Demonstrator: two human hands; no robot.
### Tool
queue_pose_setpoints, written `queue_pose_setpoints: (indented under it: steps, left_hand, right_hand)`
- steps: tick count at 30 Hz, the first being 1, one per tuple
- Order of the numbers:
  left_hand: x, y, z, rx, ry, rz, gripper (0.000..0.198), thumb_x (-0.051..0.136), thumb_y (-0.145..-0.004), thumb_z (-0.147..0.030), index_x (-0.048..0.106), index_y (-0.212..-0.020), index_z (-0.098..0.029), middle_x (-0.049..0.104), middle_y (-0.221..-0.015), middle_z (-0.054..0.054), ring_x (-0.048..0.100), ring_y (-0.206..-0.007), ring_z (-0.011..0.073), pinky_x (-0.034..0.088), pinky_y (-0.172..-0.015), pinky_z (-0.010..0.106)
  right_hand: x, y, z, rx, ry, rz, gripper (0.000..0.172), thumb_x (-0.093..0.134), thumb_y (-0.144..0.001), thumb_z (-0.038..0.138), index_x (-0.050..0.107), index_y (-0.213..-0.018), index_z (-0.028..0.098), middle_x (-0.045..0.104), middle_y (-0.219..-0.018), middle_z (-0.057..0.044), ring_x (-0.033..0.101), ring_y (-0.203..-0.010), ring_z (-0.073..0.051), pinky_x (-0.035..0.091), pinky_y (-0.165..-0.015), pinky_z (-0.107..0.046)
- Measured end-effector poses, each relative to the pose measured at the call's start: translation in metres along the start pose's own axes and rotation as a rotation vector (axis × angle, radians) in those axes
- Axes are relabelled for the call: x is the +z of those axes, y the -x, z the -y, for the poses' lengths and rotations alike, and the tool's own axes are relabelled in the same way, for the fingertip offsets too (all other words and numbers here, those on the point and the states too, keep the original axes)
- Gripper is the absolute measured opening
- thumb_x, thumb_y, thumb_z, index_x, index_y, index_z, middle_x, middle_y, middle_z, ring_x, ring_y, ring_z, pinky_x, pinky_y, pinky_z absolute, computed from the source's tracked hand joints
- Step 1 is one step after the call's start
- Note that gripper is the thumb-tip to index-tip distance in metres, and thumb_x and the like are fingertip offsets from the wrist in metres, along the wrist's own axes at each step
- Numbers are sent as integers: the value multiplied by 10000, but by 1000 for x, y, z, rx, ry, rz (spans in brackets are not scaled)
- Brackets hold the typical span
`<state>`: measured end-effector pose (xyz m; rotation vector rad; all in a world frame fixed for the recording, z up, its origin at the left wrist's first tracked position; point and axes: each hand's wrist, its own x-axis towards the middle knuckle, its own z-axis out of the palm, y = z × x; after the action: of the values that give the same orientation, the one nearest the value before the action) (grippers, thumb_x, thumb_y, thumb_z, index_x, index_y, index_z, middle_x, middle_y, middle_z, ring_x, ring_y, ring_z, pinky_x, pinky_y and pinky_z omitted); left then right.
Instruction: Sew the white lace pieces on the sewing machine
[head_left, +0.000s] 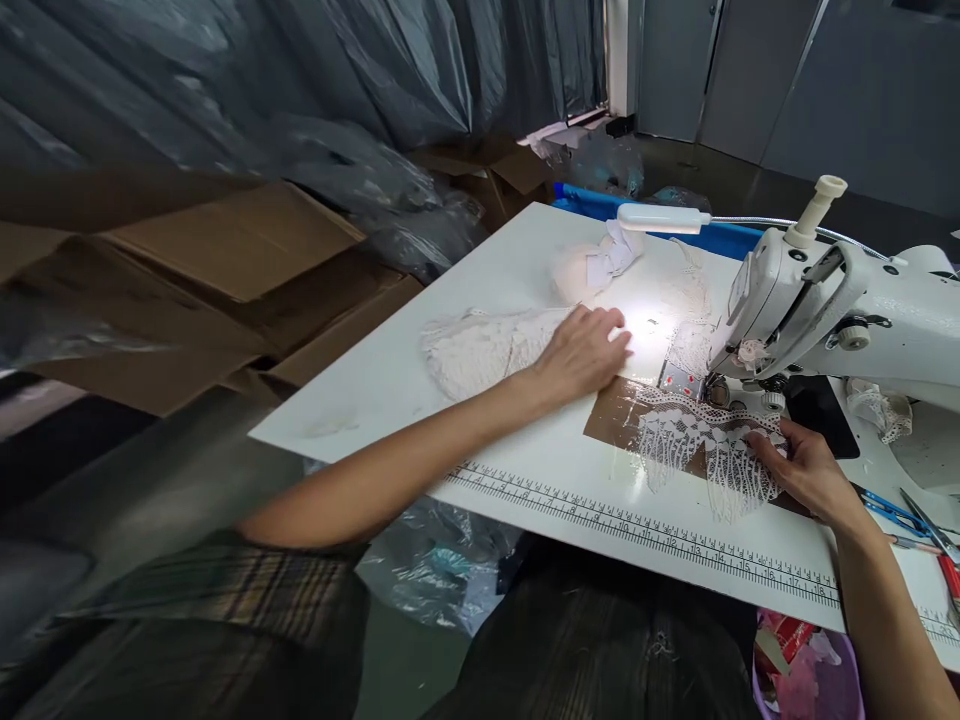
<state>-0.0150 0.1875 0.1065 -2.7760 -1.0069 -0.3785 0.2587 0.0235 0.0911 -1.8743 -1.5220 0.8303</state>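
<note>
A strip of white lace trim (675, 440) with a scalloped, fringed edge lies over a brown plate, its upper edge near the presser foot of the white sewing machine (855, 300). My right hand (806, 465) pinches the right end of this lace between thumb and fingers. Left of the needle area, my left hand (583, 350) is at the right end of a pile of white lace (480, 345). Its fingers are bent and slightly blurred; whatever is under them is hidden.
A lit lamp (660, 218) shines on the white table (390, 420), which has a printed ruler along its front. Behind sits a pale bundle (592, 265). Blue-handled snips (892, 508) and scissors (930, 520) lie right. Cardboard boxes (240, 240) stand left; a purple bin (844, 670) below.
</note>
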Motion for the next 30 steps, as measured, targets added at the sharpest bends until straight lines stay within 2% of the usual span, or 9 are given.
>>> queue_pose_setpoints:
  steps: [5, 8, 11, 17, 20, 23, 25, 27, 30]
  left_hand:
    - [7, 8, -38, 585, 291, -1, 309, 525, -986, -362, 608, -1212, -167, 664, -1221, 104, 620, -1021, 201, 493, -851, 333]
    - [6, 12, -45, 691, 310, 16, 389, 564, -957, -428, 625, -1201, -131, 661, -1227, 139, 624, -1030, 241, 493, -853, 375]
    - [5, 16, -43, 647, 310, 20, 461, 530, -959, -513, 644, -1160, -115, 674, -1197, 150, 625, -1020, 266, 478, -847, 397]
    - [3, 18, -48, 541, 482, -13, 435, 514, -967, -515, 633, -1179, -154, 623, -1306, 151, 600, -1111, 275, 452, -914, 415]
    - [-7, 18, -46, 270, 731, 84, 536, 442, -967, -583, 601, -1206, -130, 682, -1130, 151, 641, -939, 230, 489, -772, 342]
    - [-19, 19, -41, -28, 977, 302, 697, 434, -924, -652, 454, -1365, -112, 679, -969, 99, 620, -741, 166, 456, -622, 263]
    - [-23, 19, -38, -150, 978, 398, 784, 530, -859, -645, 394, -1410, -104, 656, -908, 75, 592, -698, 161, 422, -585, 252]
    - [-23, 19, -36, -191, 922, 425, 765, 589, -829, -554, 394, -1410, -96, 629, -856, 57, 565, -672, 160, 392, -569, 256]
    - [-20, 19, -34, -185, 895, 412, 641, 551, -835, -411, 431, -1383, -101, 592, -807, 33, 536, -641, 147, 372, -570, 262]
  right_hand:
    - [-3, 4, 13, -54, -4, 29, 439, 587, -802, 584, 675, -941, 177, 622, -704, -27, 476, -575, -134, 400, -505, -259]
    - [-5, 7, 15, -13, 41, 36, 425, 621, -773, 596, 644, -794, 172, 513, -584, 14, 398, -524, -106, 335, -459, -235]
    - [-5, 9, 15, 24, 48, 7, 458, 649, -745, 630, 588, -689, 179, 397, -528, 49, 317, -497, -83, 264, -429, -223]
    - [19, 1, 44, 141, -305, -2, 545, 768, -588, 660, 624, -794, 177, 503, -573, 36, 390, -487, -87, 339, -414, -228]
    - [36, -5, 66, 234, -487, 39, 620, 784, -547, 686, 637, -864, 174, 515, -558, 49, 387, -426, -73, 369, -376, -228]
    - [43, -10, 76, 185, -571, 134, 701, 760, -594, 697, 668, -1040, 165, 625, -655, -4, 531, -495, -108, 463, -438, -246]
    - [40, -12, 71, 139, -495, 109, 703, 691, -677, 706, 663, -1119, 160, 687, -777, -59, 611, -588, -141, 511, -503, -272]
    - [35, -10, 59, 82, -274, -1, 626, 606, -775, 677, 676, -1116, 156, 706, -852, -89, 638, -638, -165, 538, -564, -312]
    - [34, -2, 40, -170, 131, -148, 473, 497, -909, 541, 691, -1136, 174, 703, -913, -105, 656, -765, -215, 559, -725, -390]
